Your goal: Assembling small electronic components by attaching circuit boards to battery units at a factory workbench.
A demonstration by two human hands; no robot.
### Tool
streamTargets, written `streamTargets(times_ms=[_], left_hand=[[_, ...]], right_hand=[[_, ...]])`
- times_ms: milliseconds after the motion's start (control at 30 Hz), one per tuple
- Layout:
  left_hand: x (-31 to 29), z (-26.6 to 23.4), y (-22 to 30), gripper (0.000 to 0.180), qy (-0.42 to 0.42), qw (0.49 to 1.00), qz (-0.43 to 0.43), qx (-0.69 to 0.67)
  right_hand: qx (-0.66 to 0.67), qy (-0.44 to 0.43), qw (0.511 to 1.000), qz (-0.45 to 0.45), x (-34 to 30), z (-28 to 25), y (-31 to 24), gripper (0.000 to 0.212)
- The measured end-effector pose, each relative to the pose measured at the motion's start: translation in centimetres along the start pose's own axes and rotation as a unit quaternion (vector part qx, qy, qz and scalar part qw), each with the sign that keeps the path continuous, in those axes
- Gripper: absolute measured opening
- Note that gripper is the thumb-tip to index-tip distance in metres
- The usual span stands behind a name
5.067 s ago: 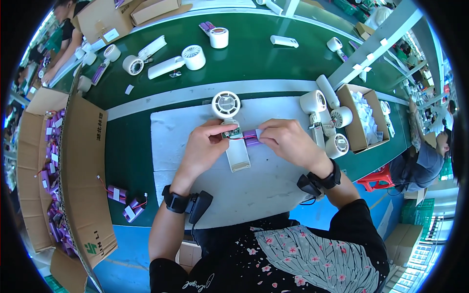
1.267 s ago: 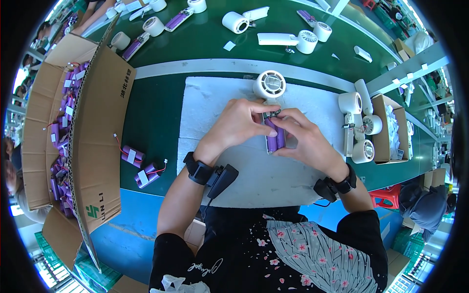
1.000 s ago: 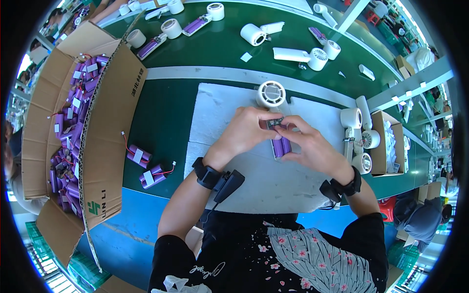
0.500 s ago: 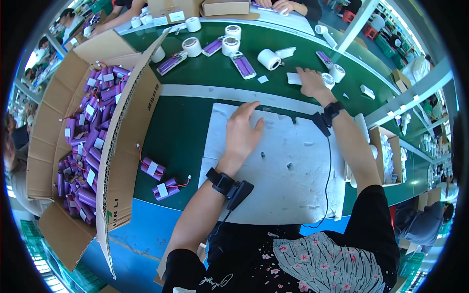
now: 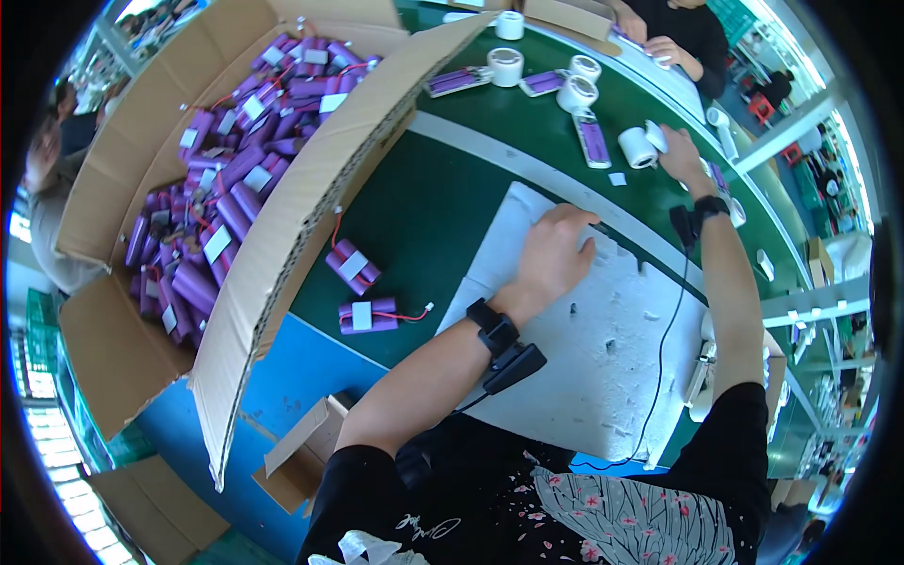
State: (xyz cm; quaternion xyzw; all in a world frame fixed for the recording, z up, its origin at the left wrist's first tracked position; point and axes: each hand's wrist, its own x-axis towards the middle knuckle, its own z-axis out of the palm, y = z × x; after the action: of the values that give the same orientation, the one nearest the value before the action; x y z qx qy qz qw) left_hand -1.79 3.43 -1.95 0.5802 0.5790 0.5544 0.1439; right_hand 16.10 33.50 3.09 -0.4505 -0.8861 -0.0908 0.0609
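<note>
- White foam work mat (image 5: 603,348): landmark, lying on the green table top (image 5: 414,217), directly before the person.
- Large open brown cardboard carton (image 5: 282,217): left of the mat, filled with purple cylindrical battery packs (image 5: 212,226), many bearing small white rectangular labels.
- Two loose purple battery packs with white labels and red leads (image 5: 363,292): on the green surface between the carton and the mat's left edge.
- White tape rolls (image 5: 570,80): beyond the mat's far edge, standing among flat purple packs in clear wrap (image 5: 593,141).
- White tape roll (image 5: 637,146): beyond the mat's far right corner, just beside the right hand.
- Left hand (image 5: 554,256): resting palm down on the mat's far left part, fingers loosely curled, gripping nothing visible.
- Right hand (image 5: 680,155): stretched past the mat's far edge, fingers at a small white piece beside that roll; whether it is closed on it cannot be told.
- Another person's hands (image 5: 673,52): far side of the table, well beyond the mat.
- Change from 1.3 s ago: both hands then met over the mat's middle around a purple pack; now they are apart and that pack is not seen on the mat.
</note>
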Motion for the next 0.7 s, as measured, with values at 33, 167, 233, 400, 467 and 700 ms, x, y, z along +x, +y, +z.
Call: streamTargets(times_ms=[33,167,233,400,467,700], left_hand=[[0.1,0.4,0.2,0.026,0.001,1.000,0.006,-0.005],[0.1,0.1,0.5,0.023,-0.014,1.000,-0.002,-0.013],[0.3,0.1,0.7,0.023,-0.024,1.000,0.002,-0.019],[-0.3,-2.9,2.3,0.025,-0.092,0.995,-0.023,0.043],[-1.1,-5.6,4.4,0.027,-0.170,0.978,-0.031,0.118],[-7.8,-15.5,9.7,0.036,-0.116,0.956,-0.090,0.254]], right_hand=[[-0.001,-0.001,1.000,-0.006,-0.7,-0.8,0.2,0.048],[-0.038,-0.063,0.997,0.008,-4.0,-3.6,0.6,0.045],[-0.041,-0.078,0.995,0.037,-6.0,-4.8,0.6,0.045],[0.001,-0.084,0.995,0.046,-10.9,-8.3,-4.4,0.039],[0.045,-0.058,0.997,0.027,-12.0,-9.7,-7.1,0.036],[0.146,-0.050,0.987,-0.045,-11.8,-10.0,-20.3,0.031]])
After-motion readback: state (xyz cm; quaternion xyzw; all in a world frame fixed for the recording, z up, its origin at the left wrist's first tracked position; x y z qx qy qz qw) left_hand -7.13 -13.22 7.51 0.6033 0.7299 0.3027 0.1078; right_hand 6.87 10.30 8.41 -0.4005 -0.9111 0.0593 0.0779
